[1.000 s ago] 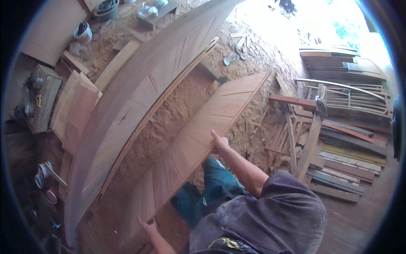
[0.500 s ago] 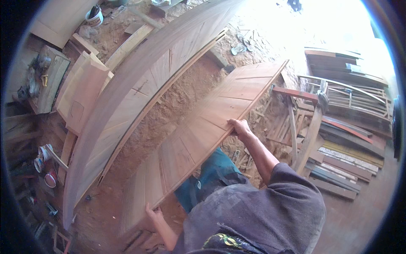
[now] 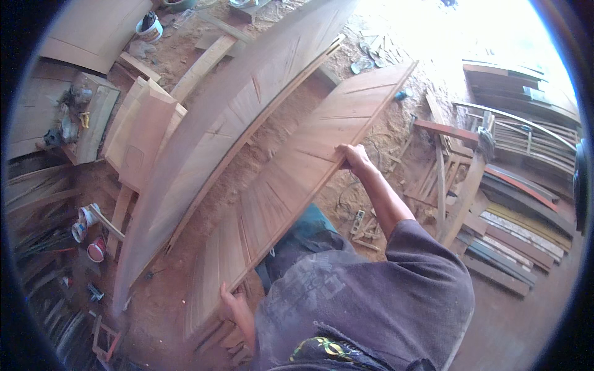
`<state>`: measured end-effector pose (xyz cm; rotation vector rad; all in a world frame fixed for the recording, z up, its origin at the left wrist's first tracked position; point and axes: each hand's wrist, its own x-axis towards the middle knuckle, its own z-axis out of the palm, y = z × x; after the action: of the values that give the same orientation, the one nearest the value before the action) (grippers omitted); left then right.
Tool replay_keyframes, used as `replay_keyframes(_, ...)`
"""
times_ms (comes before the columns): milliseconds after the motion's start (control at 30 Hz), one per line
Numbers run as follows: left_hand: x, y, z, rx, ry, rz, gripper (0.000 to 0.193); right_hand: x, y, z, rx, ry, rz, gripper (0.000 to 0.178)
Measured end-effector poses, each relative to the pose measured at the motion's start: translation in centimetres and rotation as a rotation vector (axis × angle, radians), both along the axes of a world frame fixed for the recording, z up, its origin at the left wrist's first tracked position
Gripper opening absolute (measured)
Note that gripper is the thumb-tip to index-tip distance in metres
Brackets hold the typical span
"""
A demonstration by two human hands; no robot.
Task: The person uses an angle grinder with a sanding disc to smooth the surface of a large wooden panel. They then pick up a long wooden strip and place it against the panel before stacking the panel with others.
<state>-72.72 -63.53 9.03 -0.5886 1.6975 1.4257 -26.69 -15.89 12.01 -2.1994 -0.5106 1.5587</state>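
A long reddish-brown wooden door panel (image 3: pixel 297 179), with grooved boards, slants across the middle before me. My right hand (image 3: pixel 354 159) is closed round its near edge, toward the far right end. Lower down, my left hand (image 3: pixel 233 304) grips the same edge near the panel's left end; its fingers are partly hidden under the wood. Just beyond lies a larger wooden door panel (image 3: pixel 213 139) of similar make, bent by the lens, with a stepped edge. A gap of brown floor shows between the two panels.
Stacked boards (image 3: pixel 513 241) and a wooden stand (image 3: pixel 461 191) are on the right. At left are a wooden block piece (image 3: pixel 142 139), white buckets (image 3: pixel 85 222) and a red tin (image 3: pixel 96 250). Sandals (image 3: pixel 362 63) lie at the far end on dusty ground (image 3: pixel 278 133).
Both hands have carried the panel forward and upward, closer to the larger panel, and the gap between them has narrowed. My right arm reaches farther out. The view has shifted slightly.
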Motion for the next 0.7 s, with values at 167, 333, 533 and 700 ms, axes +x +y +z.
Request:
replay_keyframes(167, -1.1, 4.9, 2.2, -0.202, -0.024, 0.091, 0.057, 0.2, 2.2, -0.4, -0.013, 0.018, -0.022, 0.036)
replay_keyframes(333, -1.0, 8.8, 5.0, -0.304, -0.008, 0.215, 0.058, -0.4, 3.9, 2.6, -0.018, 0.031, -0.048, 0.038)
replay_keyframes(533, -3.5, 8.7, 6.2, -0.286, 0.069, 0.016, 0.055, -3.5, 5.4, 6.4, 0.01, 0.008, -0.034, 0.038)
replay_keyframes(700, -6.2, 6.4, 6.0, -0.07, 0.252, -0.358, 0.05, -7.0, 5.8, 8.1, 0.075, -0.016, -0.008, 0.038)
